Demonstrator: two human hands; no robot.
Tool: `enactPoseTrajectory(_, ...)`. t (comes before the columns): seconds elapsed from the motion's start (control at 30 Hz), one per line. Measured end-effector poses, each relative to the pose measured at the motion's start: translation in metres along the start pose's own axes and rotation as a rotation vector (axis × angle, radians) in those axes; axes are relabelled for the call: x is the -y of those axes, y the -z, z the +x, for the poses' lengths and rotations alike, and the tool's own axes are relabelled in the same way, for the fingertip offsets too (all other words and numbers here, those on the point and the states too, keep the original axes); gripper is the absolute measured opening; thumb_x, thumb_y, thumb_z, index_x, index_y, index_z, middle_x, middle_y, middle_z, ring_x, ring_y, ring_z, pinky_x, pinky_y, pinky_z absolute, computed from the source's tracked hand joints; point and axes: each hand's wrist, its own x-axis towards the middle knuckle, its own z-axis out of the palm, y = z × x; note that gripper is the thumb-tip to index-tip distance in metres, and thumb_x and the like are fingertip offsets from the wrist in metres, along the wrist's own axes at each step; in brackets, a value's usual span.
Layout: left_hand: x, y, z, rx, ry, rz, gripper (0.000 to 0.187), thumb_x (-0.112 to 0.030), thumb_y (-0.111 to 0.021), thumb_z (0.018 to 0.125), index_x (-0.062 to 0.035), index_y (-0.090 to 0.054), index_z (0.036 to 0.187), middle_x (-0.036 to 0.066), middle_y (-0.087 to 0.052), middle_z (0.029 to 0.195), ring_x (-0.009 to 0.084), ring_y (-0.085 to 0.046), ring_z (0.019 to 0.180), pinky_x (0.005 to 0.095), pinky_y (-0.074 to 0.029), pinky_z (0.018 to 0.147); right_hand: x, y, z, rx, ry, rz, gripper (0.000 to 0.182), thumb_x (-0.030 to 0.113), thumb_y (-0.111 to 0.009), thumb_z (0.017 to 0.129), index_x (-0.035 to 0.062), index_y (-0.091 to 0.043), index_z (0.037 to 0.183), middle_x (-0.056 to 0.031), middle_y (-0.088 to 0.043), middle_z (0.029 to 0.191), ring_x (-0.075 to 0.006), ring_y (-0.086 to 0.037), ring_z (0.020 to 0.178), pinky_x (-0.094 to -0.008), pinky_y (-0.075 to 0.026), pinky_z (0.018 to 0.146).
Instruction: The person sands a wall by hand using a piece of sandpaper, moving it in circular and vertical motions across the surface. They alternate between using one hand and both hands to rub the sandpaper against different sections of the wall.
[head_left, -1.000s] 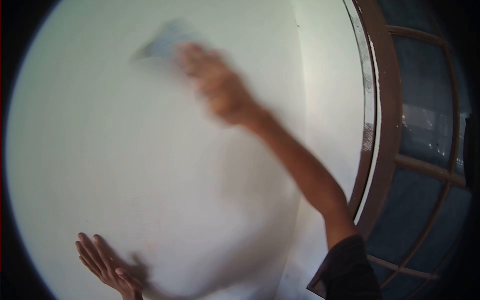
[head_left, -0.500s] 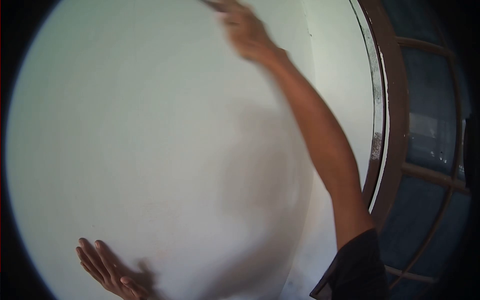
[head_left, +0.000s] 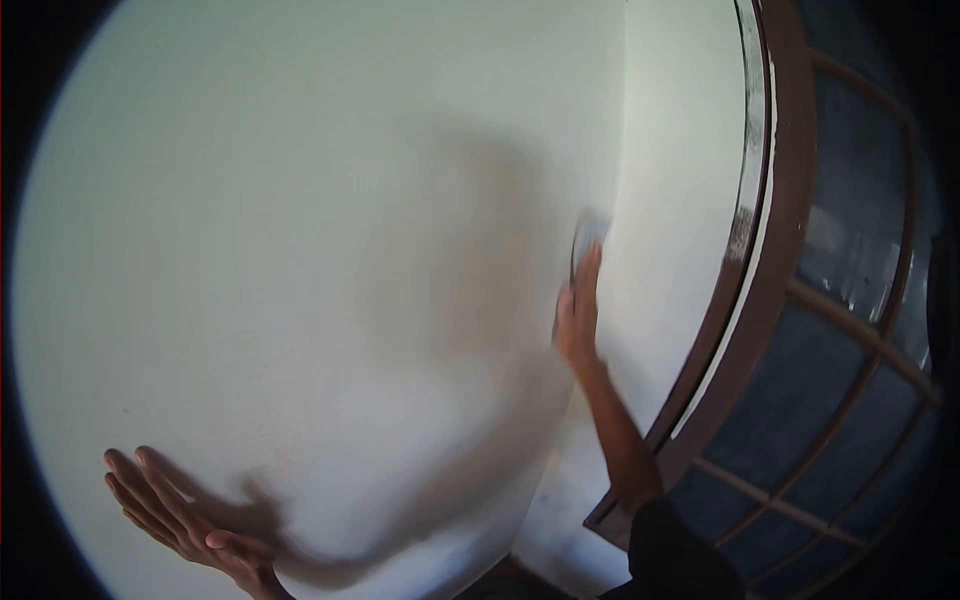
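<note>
At the lower left, my left hand rests against the pale wall with its fingers stretched out and nothing in it. Near the wall's corner, right of the middle, my right hand grips a flat, thin-edged object and holds it up at the wall. The object is blurred, and its exact kind cannot be made out. Faint reddish marks show on the wall between the two hands.
A brown wooden frame runs down the right side, with dark glass panes beyond it. The adjoining wall lies between corner and frame. Shadows of head and arm fall on the pale wall.
My right hand has come down from the top of the view to the wall's corner, with the object in it. The view has shifted slightly; my left hand stays on the wall.
</note>
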Motion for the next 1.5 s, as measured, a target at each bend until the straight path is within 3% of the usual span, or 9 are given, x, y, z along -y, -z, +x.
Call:
enactPoseTrajectory(0.17, 0.011, -0.007, -0.001, -0.027, -0.031, -0.018, 0.102, -0.082, 0.007, 0.085, -0.0212, -0.046, 0.148, 0.004, -0.038, 0.157, 0.0287, -0.026, 0.149, 0.0549, -0.01, 0.123, 0.015, 0.021, 0.165, -0.07, 0.034, 0.157, 0.062, 0.03, -0.035, 0.106, -0.0012, -0.016, 0.156, -0.0197, -0.008, 0.165, -0.0343, -0.005, 0.153, -0.0418, -0.009, 0.123)
enactPoseTrajectory(0.37, 0.021, -0.01, -0.005, -0.03, -0.076, 0.033, 0.103, -0.083, 0.008, 0.083, -0.0247, -0.045, 0.149, 0.001, -0.039, 0.157, 0.0269, -0.026, 0.149, 0.0551, -0.01, 0.124, -0.007, 0.014, -0.046, 0.175, -0.048, 0.245, 0.075, 0.018, -0.041, 0.094, -0.0098, -0.006, 0.154, -0.0335, 0.001, 0.161, -0.0431, 0.001, 0.152, -0.0503, 0.0, 0.122)
enactPoseTrajectory(0.43, 0.022, -0.014, -0.005, -0.051, -0.068, 0.082, 0.103, -0.083, 0.009, 0.083, -0.025, -0.044, 0.149, 0.001, -0.038, 0.157, 0.0268, -0.025, 0.149, 0.0545, -0.01, 0.124, -0.024, 0.02, -0.029, 0.226, 0.144, 0.014, 0.079, 0.021, -0.045, 0.093, -0.005, -0.005, 0.156, -0.0294, 0.002, 0.163, -0.0414, 0.005, 0.152, -0.0488, 0.002, 0.122)
enactPoseTrajectory(0.57, 0.018, -0.014, -0.004, -0.062, -0.064, 0.064, 0.102, -0.081, 0.008, 0.085, -0.0226, -0.044, 0.149, 0.002, -0.038, 0.158, 0.0275, -0.026, 0.149, 0.0537, -0.011, 0.124, -0.021, 0.042, 0.099, 0.22, 0.057, 0.038, 0.073, 0.049, -0.025, 0.105, 0.0056, -0.005, 0.159, -0.0156, 0.001, 0.167, -0.0335, 0.005, 0.153, -0.0472, 0.003, 0.122)
enactPoseTrajectory(0.7, 0.017, -0.013, -0.003, -0.062, -0.081, 0.029, 0.1, -0.078, 0.008, 0.088, -0.0195, -0.043, 0.15, 0.005, -0.038, 0.157, 0.0284, -0.026, 0.149, 0.0529, -0.011, 0.124, -0.013, 0.017, 0.053, 0.109, 0.025, 0.02, 0.087, 0.069, -0.014, 0.099, 0.0061, -0.007, 0.159, -0.0115, 0.0, 0.167, -0.0288, 0.006, 0.153, -0.0443, 0.004, 0.122)
enactPoseTrajectory(0.93, 0.006, -0.01, 0.001, -0.084, -0.133, 0.032, 0.094, -0.074, 0.005, 0.092, -0.018, -0.044, 0.149, 0.007, -0.038, 0.157, 0.0292, -0.027, 0.148, 0.0509, -0.012, 0.124, 0.004, -0.013, -0.042, -0.36, -0.109, 0.012, 0.069, 0.052, -0.031, 0.106, -0.0045, -0.043, 0.144, -0.022, -0.036, 0.151, -0.0345, -0.043, 0.131, -0.0435, -0.033, 0.11)
enactPoseTrajectory(1.1, 0.003, -0.012, -0.001, -0.116, -0.1, 0.068, 0.094, -0.076, 0.001, 0.09, -0.0174, -0.047, 0.146, 0.01, -0.038, 0.156, 0.0308, -0.028, 0.148, 0.0563, -0.015, 0.122, 0.034, 0.01, -0.065, -0.122, -0.134, 0.1, 0.067, 0.05, -0.027, 0.106, -0.0043, -0.057, 0.133, -0.0194, -0.044, 0.147, -0.0381, -0.054, 0.119, -0.0447, -0.045, 0.096)
enactPoseTrajectory(1.3, 0.004, -0.012, 0.0, -0.126, -0.102, 0.092, 0.09, -0.077, -0.003, 0.09, -0.0214, -0.043, 0.149, 0.009, -0.035, 0.158, 0.0315, -0.025, 0.149, 0.0584, -0.015, 0.121, 0.065, 0.04, -0.081, 0.373, -0.209, 0.314, 0.087, 0.052, -0.05, 0.097, 0.0027, -0.011, 0.158, -0.0213, 0.006, 0.165, -0.0462, 0.013, 0.149, -0.0619, -0.004, 0.118)
enactPoseTrajectory(1.5, 0.001, -0.014, -0.001, -0.155, -0.093, 0.112, 0.087, -0.074, -0.004, 0.092, -0.0208, -0.045, 0.147, 0.008, -0.038, 0.156, 0.0293, -0.028, 0.148, 0.0582, -0.017, 0.122, 0.061, 0.008, -0.097, 0.321, -0.21, 0.134, 0.111, 0.049, -0.065, 0.085, -0.0026, 0.003, 0.156, -0.0324, 0.016, 0.159, -0.0532, 0.015, 0.146, -0.067, -0.002, 0.115)
